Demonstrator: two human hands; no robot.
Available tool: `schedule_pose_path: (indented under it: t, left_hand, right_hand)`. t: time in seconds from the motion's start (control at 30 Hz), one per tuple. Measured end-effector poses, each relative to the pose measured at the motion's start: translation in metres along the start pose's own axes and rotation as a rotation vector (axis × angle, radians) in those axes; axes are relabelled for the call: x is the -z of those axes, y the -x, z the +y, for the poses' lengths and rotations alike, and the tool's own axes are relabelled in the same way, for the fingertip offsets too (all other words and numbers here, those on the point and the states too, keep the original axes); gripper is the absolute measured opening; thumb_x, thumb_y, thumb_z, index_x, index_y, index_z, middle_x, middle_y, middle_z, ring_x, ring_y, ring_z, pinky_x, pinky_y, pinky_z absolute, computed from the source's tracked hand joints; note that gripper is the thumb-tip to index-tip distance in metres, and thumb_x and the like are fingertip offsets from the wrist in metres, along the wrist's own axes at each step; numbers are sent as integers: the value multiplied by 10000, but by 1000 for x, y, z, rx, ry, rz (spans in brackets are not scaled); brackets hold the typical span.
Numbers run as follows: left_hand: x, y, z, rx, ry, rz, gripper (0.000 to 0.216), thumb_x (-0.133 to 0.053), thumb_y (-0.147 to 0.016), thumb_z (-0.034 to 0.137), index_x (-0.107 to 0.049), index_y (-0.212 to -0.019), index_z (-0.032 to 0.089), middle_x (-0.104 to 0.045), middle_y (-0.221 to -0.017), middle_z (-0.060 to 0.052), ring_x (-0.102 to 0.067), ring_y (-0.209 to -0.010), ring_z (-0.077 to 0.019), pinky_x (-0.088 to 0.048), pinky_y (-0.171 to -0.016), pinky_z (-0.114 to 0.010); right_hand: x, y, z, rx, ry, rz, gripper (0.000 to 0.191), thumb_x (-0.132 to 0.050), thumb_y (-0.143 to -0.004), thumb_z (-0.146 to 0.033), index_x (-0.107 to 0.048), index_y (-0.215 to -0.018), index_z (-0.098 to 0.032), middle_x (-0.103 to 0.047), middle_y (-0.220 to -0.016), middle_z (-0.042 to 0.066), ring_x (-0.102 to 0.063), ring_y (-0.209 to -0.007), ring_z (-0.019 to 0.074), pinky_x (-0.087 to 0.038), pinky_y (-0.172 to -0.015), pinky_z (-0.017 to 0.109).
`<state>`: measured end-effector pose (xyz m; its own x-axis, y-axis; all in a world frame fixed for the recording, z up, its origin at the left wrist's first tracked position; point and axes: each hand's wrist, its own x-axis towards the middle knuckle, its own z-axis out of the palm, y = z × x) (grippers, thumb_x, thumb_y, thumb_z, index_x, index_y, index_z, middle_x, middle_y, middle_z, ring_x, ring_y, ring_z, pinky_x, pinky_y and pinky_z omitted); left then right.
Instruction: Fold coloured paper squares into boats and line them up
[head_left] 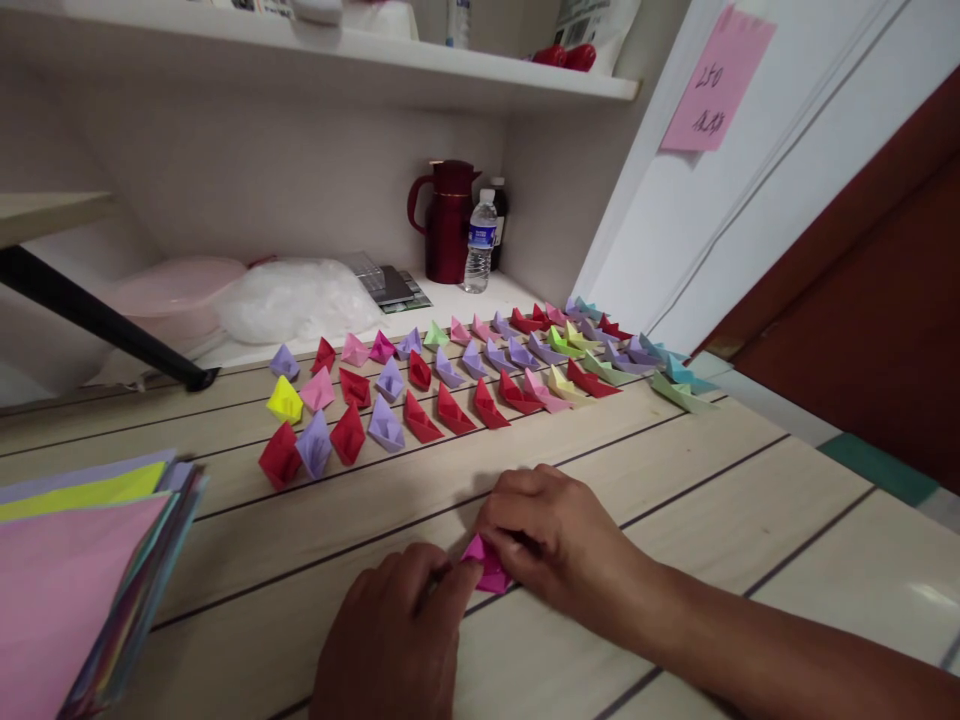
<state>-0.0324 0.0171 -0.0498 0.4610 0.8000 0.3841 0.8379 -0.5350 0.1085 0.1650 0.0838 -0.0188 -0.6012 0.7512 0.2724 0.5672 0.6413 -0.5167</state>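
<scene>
A small folded piece of pink paper (486, 566) lies on the wooden floor (675, 470) right in front of me. My left hand (394, 640) is closed, its fingertips pinching the paper's left end. My right hand (555, 540) curls over the paper's right side, with its fingers pressed on it. Most of the paper is hidden under the two hands. Beyond them, several folded paper boats (420, 385) in red, purple, pink, yellow and green stand in rows across the planks.
A stack of coloured paper sheets (75, 580) lies at the lower left. A black table leg (105, 320) slants down at the left. On a low white shelf (450, 305) stand a dark red jug (448, 220), a water bottle (480, 242) and a plastic bag (292, 298). A door (862, 300) is at the right.
</scene>
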Motion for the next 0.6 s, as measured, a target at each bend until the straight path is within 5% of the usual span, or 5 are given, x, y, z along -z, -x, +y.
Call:
schedule_pose_path:
  t: [0.2,0.43,0.6]
  left_hand:
    - [0,1,4,73,20,3,397,-499,-805,82,-618,-1124,288,-654,-881,-1,-639,-702,-150,-512,-603,-288]
    - [-2,0,8,91,16,38,393,-477,-816,76,-631,-1116,278,-654,-877,-14,-633,-706,-155,-511,-627,-294]
    - [-4,-2,2,97,69,66,289,-506,-889,173,-635,-1114,299,-674,-885,3,-661,-729,-148,-535,-634,-271]
  right_hand:
    - [3,-1,2,-9,-54,-20,147,-625,-851,-114,-695,-845,-244,-685,-822,-24,-610,-768,134,-382,-730,257]
    - [4,-4,2,42,-34,-35,163,-610,-831,-90,-698,-791,-222,-659,-762,-11,-594,-715,137,-406,-705,256]
    - [12,-8,5,-79,-339,-47,108,-624,-886,-161,-712,-923,-211,-688,-892,15,-626,-812,144,-463,-747,240]
